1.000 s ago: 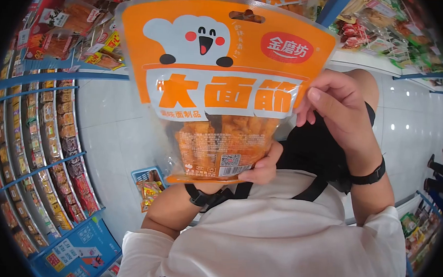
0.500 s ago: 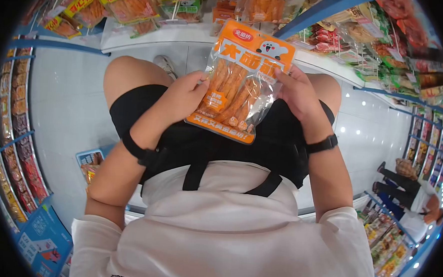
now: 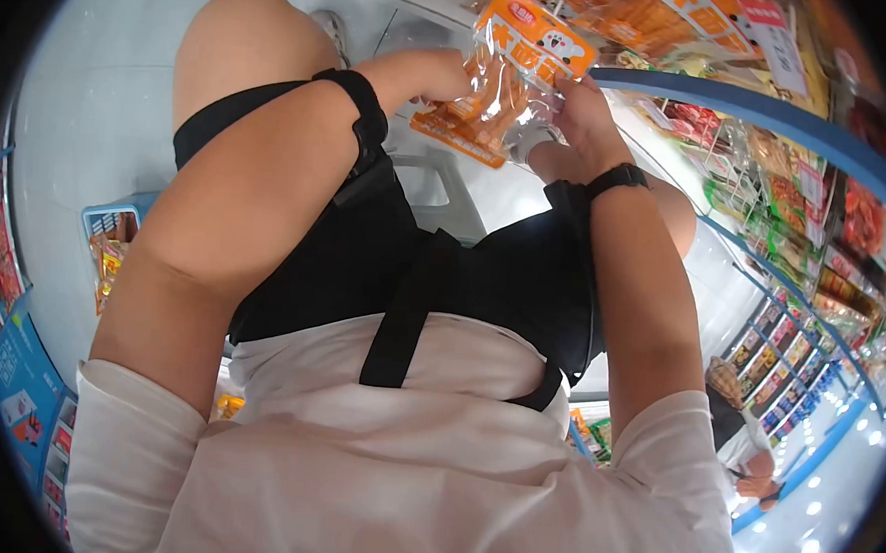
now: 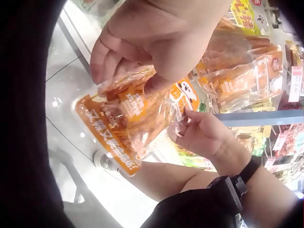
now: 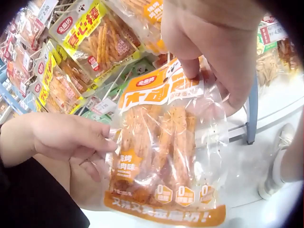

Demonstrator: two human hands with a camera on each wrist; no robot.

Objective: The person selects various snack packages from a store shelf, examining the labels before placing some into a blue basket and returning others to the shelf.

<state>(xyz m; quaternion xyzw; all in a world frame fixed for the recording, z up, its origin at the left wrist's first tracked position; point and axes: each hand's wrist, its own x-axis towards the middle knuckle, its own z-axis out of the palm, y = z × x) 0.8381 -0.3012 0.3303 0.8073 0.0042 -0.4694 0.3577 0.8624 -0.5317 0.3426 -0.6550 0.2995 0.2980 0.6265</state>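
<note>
Both my hands hold a clear snack bag (image 3: pixel 508 95) of reddish-brown sticks, with an orange printed top and bottom band. It is out in front of my knees, its front towards me. My left hand (image 3: pixel 438 76) pinches the bag's left edge; in the right wrist view the left thumb (image 5: pixel 102 142) lies at that edge. At the upper right side my right hand (image 3: pixel 587 114) grips it, thumb over the printed front and other fingers partly hidden behind. The left wrist view shows the bag (image 4: pixel 137 114) tilted, its bottom band towards the lower left.
Matching orange bags (image 3: pixel 702 20) hang on the rack just beyond, by a blue rail (image 3: pixel 773 104). Yellow-topped bags (image 5: pixel 85 33) hang nearby. A blue basket (image 3: pixel 105 221) with packets stands on the floor at left. A person (image 3: pixel 745 443) is farther off at right.
The bag was first close to my face with its back showing, then turned front-up over my lap. Now both hands have carried it forward to the hanging bags. My view has swung rightward.
</note>
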